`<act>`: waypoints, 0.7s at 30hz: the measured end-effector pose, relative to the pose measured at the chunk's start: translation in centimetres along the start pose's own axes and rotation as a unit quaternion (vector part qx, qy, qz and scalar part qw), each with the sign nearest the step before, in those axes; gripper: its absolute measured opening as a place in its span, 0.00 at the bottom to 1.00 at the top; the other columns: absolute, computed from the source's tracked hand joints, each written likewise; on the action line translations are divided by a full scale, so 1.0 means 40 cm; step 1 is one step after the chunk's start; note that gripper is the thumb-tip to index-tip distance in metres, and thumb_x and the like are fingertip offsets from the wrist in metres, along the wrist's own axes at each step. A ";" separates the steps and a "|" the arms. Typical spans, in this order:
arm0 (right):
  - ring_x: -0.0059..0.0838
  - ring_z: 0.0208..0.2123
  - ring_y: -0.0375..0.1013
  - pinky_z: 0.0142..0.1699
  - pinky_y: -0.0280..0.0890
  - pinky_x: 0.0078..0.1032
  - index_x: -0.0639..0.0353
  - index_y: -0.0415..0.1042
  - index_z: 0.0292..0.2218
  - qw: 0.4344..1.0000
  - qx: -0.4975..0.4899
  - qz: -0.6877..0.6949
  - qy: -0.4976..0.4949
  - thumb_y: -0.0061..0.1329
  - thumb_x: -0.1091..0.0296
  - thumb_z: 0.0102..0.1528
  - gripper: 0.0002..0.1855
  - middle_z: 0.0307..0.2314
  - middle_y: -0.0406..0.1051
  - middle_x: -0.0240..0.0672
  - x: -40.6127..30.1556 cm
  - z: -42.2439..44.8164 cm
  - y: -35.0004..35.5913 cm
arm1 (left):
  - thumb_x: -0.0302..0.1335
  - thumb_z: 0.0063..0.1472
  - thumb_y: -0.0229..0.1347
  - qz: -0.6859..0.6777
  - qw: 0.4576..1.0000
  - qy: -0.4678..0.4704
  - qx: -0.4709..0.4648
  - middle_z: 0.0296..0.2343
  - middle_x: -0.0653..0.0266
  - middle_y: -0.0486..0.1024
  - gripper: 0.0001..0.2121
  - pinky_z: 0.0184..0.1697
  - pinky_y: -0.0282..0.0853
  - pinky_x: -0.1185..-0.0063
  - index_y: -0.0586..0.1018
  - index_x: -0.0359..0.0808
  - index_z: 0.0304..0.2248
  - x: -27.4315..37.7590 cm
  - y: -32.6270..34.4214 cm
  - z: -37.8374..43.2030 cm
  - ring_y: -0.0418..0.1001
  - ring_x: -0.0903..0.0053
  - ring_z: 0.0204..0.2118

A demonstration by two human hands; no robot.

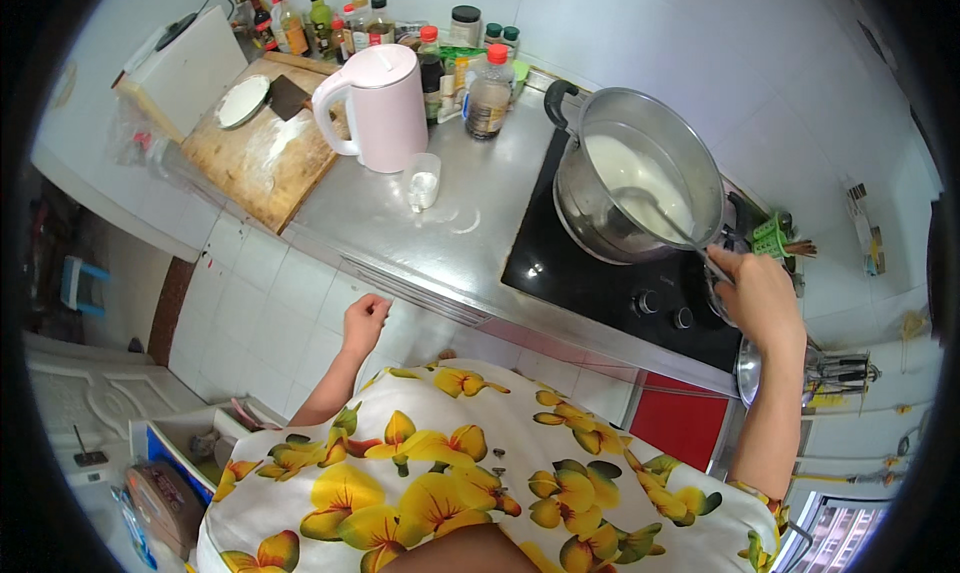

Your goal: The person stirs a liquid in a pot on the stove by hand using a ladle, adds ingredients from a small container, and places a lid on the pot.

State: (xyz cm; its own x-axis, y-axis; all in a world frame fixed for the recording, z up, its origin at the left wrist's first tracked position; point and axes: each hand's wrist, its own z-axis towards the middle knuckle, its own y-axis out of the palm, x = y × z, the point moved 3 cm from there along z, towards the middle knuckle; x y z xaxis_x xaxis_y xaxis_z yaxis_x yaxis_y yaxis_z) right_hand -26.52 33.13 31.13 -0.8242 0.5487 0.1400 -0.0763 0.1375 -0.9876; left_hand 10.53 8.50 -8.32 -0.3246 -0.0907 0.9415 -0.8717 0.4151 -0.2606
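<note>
My right hand (757,299) grips the handle of a metal ladle (686,235), whose bowl rests in white liquid (634,172) inside a large steel pot (705,138). The pot stands on a black cooktop (600,284) with knobs at its front. My left hand (366,319) hangs in front of the counter with its fingers curled; no held thing shows in it. On the steel counter (465,250), left of the cooktop, are a pink electric kettle (390,115) and a small clear plastic cup (423,187).
A floury wooden cutting board (255,172) bears a white round dish (242,102) and a cleaver (288,97). Sauce bottles (320,22) line the wall, and a red-capped bottle (487,100) stands near the pot. A green utensil holder (770,235) is right of the pot.
</note>
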 end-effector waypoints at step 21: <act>0.52 0.37 0.72 0.43 0.67 0.42 0.50 0.71 0.49 0.985 0.132 0.077 0.083 0.50 0.69 0.52 0.21 0.34 0.73 0.51 0.102 0.158 0.151 | 0.27 0.56 0.58 0.099 0.995 0.025 0.000 0.15 0.69 0.70 0.08 0.22 0.62 0.82 0.76 0.31 0.24 -0.027 -0.058 -0.043 0.64 0.85 0.18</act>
State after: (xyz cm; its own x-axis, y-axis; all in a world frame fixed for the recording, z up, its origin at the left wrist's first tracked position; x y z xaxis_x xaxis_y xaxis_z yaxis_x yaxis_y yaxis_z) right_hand -33.89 31.00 25.27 -0.7359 0.6766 -0.0251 -0.1183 -0.1651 -0.9792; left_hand 13.51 9.19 -8.37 -0.4720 0.0375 0.8808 -0.7921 0.4206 -0.4424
